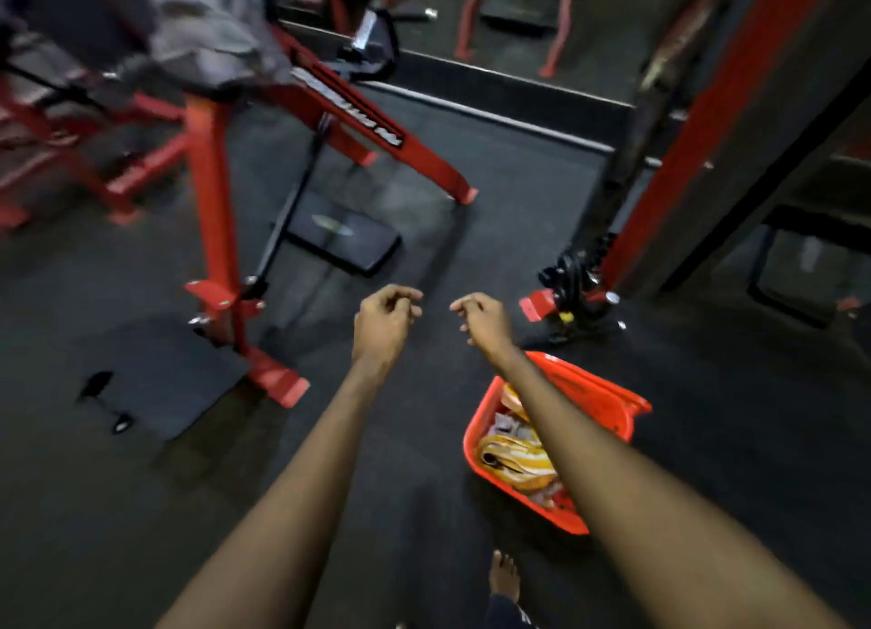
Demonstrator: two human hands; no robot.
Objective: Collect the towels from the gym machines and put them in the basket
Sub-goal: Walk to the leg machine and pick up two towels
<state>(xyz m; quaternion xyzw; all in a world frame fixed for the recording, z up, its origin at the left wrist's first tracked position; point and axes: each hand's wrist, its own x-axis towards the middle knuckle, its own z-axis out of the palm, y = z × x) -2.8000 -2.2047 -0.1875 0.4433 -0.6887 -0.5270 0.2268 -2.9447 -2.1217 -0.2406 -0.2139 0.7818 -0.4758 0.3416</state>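
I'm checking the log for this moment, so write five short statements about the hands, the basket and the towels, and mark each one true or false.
1. Both hands are empty. True: the left hand and right hand reach forward, fingers loosely curled, holding nothing.
2. The basket is empty. False: the red basket holds towels, with a yellow-and-white striped towel showing.
3. A grey towel lies draped over the red machine. True.
4. The basket sits on a bench. False: it stands on the dark floor, to the person's right.
5. The person wears shoes. False: a bare foot shows at the bottom edge.
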